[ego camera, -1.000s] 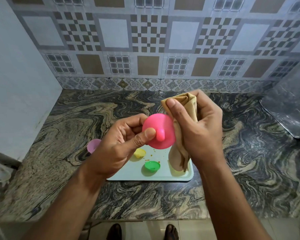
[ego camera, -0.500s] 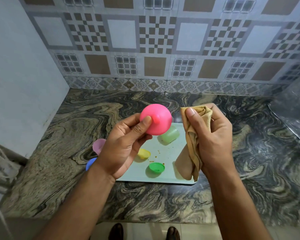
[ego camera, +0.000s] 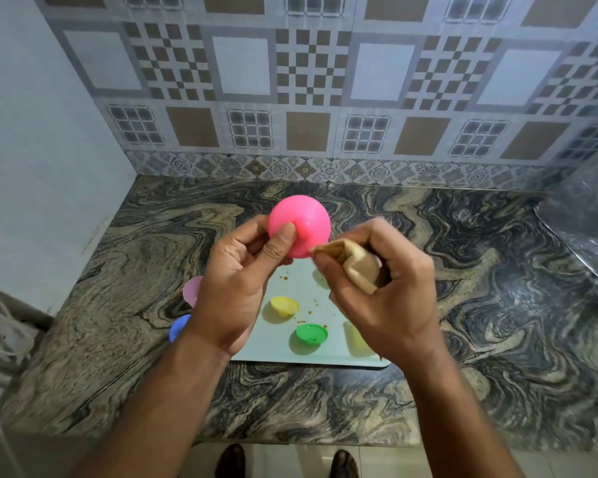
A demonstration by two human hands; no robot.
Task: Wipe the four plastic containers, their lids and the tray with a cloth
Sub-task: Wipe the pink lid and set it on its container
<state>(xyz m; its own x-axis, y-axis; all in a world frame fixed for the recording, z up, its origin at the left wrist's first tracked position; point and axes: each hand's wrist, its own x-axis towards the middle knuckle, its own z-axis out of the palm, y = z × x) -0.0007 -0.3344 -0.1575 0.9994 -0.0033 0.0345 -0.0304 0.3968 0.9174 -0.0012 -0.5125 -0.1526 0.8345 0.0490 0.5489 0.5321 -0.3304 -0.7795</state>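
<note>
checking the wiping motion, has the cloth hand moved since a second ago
Yes. The right hand with the cloth dropped from level with the pink lid to below it, lower over the tray.

Both hands held up over tray (ego camera: 325, 358): left hand (ego camera: 237, 288) w/ pink lid (ego camera: 299, 225), right hand (ego camera: 384, 291) w/ bunched cloth (ego camera: 358, 267), blocking most of tray from above. Visible on tray: yellow lid (ego camera: 283, 305), green lid (ego camera: 311, 334), crumbs betw. them. Pink (ego camera: 192, 290) & blue (ego camera: 178, 327) pieces crowd tray's left edge. Marble counter (ego camera: 118, 288) open far left, right & front. Shiny object (ego camera: 587, 232) far right.
</note>
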